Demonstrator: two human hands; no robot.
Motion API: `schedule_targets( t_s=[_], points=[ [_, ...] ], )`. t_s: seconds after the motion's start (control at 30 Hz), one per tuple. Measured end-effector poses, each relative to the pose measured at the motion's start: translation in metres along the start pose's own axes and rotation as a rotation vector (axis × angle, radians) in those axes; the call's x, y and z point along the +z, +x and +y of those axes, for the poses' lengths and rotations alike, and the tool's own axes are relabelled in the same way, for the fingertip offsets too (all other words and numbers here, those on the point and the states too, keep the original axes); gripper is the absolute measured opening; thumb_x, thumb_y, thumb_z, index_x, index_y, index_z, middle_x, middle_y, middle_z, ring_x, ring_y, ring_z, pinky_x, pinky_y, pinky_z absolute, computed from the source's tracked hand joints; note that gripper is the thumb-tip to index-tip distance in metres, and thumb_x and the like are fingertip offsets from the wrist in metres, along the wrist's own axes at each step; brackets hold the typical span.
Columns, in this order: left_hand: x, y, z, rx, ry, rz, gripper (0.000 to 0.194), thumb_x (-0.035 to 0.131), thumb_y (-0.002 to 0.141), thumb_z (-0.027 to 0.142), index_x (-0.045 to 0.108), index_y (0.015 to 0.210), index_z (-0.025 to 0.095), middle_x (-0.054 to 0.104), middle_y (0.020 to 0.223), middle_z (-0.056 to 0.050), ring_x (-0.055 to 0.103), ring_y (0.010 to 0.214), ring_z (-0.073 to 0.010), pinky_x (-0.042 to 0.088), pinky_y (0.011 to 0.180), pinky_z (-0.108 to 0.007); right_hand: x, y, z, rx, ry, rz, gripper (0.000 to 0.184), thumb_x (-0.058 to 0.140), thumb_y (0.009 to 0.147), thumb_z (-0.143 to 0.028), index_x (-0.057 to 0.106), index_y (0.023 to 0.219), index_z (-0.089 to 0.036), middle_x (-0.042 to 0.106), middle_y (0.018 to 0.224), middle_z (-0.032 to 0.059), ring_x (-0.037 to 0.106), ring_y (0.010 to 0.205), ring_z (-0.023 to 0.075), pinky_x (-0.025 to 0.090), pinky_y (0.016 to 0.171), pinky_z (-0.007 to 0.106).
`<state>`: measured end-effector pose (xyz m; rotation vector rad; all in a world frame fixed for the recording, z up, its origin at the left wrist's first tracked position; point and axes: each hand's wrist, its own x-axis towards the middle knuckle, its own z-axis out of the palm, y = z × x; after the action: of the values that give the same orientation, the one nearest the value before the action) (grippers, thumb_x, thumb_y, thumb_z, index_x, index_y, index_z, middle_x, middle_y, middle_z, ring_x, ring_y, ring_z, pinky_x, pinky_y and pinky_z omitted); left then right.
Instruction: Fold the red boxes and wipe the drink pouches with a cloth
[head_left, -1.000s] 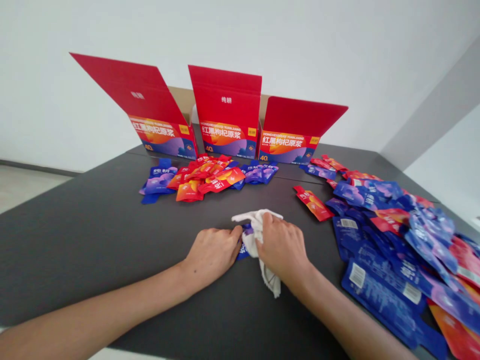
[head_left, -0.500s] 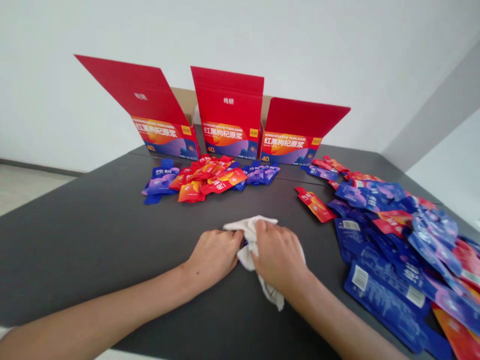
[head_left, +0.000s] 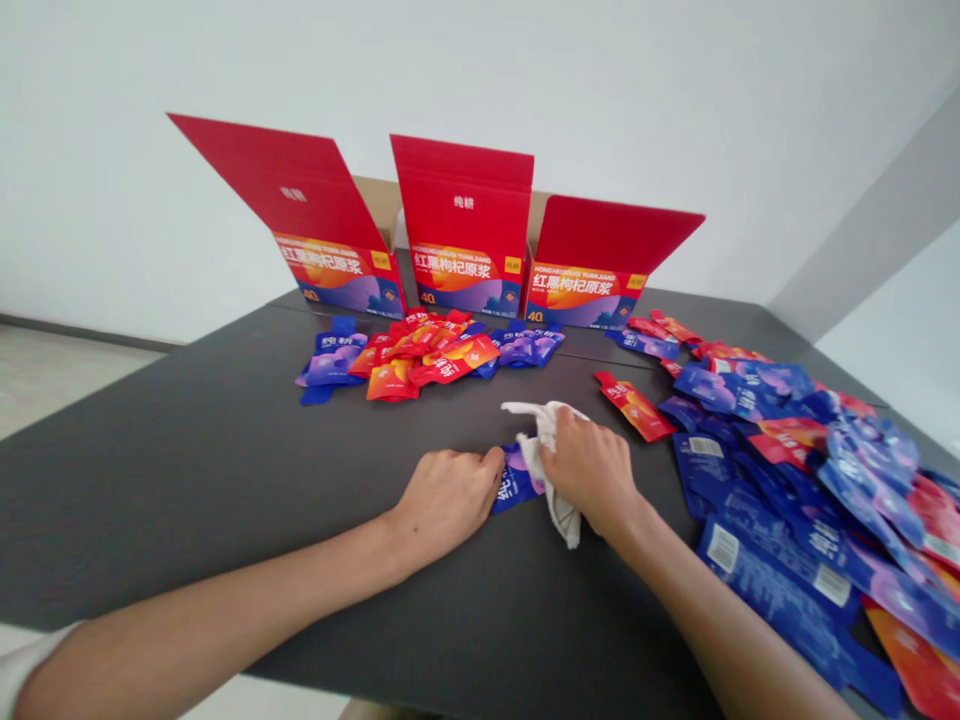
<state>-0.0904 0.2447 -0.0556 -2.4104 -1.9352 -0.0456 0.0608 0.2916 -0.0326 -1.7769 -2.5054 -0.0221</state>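
A blue pouch [head_left: 514,482] with white lettering lies on the dark table between my hands. My left hand [head_left: 454,492] is closed on the pouch's left end, its fingertips pinching the edge. In my right hand [head_left: 592,462] is a bunched white cloth [head_left: 553,470], which covers the right end of the pouch. One corner of the cloth sticks out to the left, and its lower end hangs down to the table. My right fingers are curled around the cloth and partly hidden by it.
Three red open-lidded boxes [head_left: 469,260] stand along the back. Before them lies a small heap of red and blue pouches [head_left: 420,355]. A large spread of pouches [head_left: 780,480] covers the right side, with a single red pouch [head_left: 634,406] at its left edge. The dark table [head_left: 187,470] extends left.
My right hand has slid the cloth to the right along the pouch, uncovering more of its blue face. My left hand keeps its hold. The view has shifted slightly.
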Motion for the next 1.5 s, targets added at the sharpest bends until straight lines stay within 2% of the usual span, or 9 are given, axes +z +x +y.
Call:
schedule_targets(
  t_s=[0.17,0.4,0.63,0.77,0.87,1.03,1.2,1.37,1.5],
  points=[
    [0.002,-0.002,-0.001,-0.011,-0.052,-0.033,0.02,0.041,0.085,0.021,0.058,0.094,0.017,0.067,0.081,-0.009,0.065,0.075,-0.0227,0.048,0.068,-0.031,-0.001,-0.008,-0.007,-0.207,0.027,-0.017,0.024,0.052,0.077,-0.029,0.048,0.099,-0.02,0.063,0.094,0.0077,0.061,0.086,0.0215,0.041,0.072,0.028],
    [-0.004,0.006,-0.017,-0.088,-0.373,0.12,0.033,0.029,0.094,0.036,0.058,0.091,0.02,0.064,0.078,-0.002,0.061,0.074,-0.0154,0.044,0.068,-0.024,0.004,0.016,0.029,0.104,-0.002,-0.027,0.028,0.04,0.084,-0.037,0.052,0.101,-0.019,0.064,0.091,0.0085,0.062,0.084,0.0237,0.04,0.066,0.029],
    [-0.025,-0.003,-0.054,0.236,-0.261,0.471,0.029,0.035,0.093,0.03,0.061,0.09,0.017,0.063,0.085,-0.006,0.056,0.08,-0.0144,0.042,0.078,-0.027,-0.008,0.025,0.077,0.127,0.182,0.052,0.027,0.037,0.086,-0.035,0.052,0.101,-0.018,0.063,0.09,0.007,0.059,0.082,0.0202,0.034,0.061,0.025],
    [-0.027,-0.014,-0.061,0.663,-0.117,0.284,0.03,0.033,0.093,0.019,0.062,0.099,0.021,0.065,0.096,-0.008,0.056,0.092,-0.0157,0.04,0.088,-0.031,-0.016,0.011,0.059,0.028,0.254,0.109,0.028,0.039,0.086,-0.035,0.05,0.104,-0.017,0.063,0.089,0.0062,0.058,0.081,0.019,0.033,0.062,0.025],
    [-0.023,-0.02,-0.055,0.831,-0.02,0.188,0.032,0.031,0.093,0.014,0.063,0.095,0.019,0.065,0.092,-0.008,0.056,0.091,-0.0161,0.04,0.089,-0.031,-0.014,-0.013,0.024,-0.096,0.268,0.094,0.031,0.041,0.084,-0.035,0.047,0.111,-0.019,0.063,0.09,0.0055,0.058,0.083,0.0195,0.034,0.066,0.025],
    [-0.009,-0.024,-0.048,0.887,0.047,0.314,0.026,0.038,0.091,0.014,0.062,0.082,0.014,0.061,0.073,-0.005,0.054,0.071,-0.0151,0.044,0.066,-0.027,-0.005,-0.041,-0.017,-0.279,0.198,-0.046,0.027,0.052,0.075,-0.03,0.049,0.1,-0.022,0.063,0.093,0.0042,0.06,0.083,0.0205,0.038,0.069,0.027],
    [0.001,-0.026,-0.05,0.857,0.0,0.412,0.018,0.045,0.089,0.013,0.063,0.088,0.014,0.064,0.083,-0.005,0.056,0.077,-0.0138,0.045,0.074,-0.027,-0.008,-0.035,-0.013,-0.084,0.04,-0.091,0.021,0.047,0.078,-0.028,0.05,0.097,-0.019,0.063,0.091,0.0088,0.061,0.083,0.0238,0.041,0.069,0.031],
    [0.006,-0.03,-0.046,0.766,-0.019,0.413,0.023,0.045,0.089,0.015,0.061,0.073,0.015,0.06,0.071,-0.002,0.054,0.068,-0.0124,0.043,0.064,-0.025,-0.01,-0.042,-0.021,-0.288,0.114,-0.072,0.028,0.054,0.073,-0.027,0.049,0.099,-0.021,0.063,0.091,0.0064,0.06,0.084,0.0234,0.043,0.071,0.032],
    [0.008,-0.032,-0.041,0.748,-0.032,0.411,0.017,0.046,0.089,0.014,0.062,0.085,0.014,0.062,0.077,-0.003,0.055,0.074,-0.0133,0.044,0.068,-0.026,-0.011,-0.037,-0.013,-0.132,0.042,-0.136,0.024,0.051,0.076,-0.029,0.051,0.098,-0.018,0.064,0.087,0.0086,0.062,0.082,0.0249,0.043,0.069,0.032]
  ],
)
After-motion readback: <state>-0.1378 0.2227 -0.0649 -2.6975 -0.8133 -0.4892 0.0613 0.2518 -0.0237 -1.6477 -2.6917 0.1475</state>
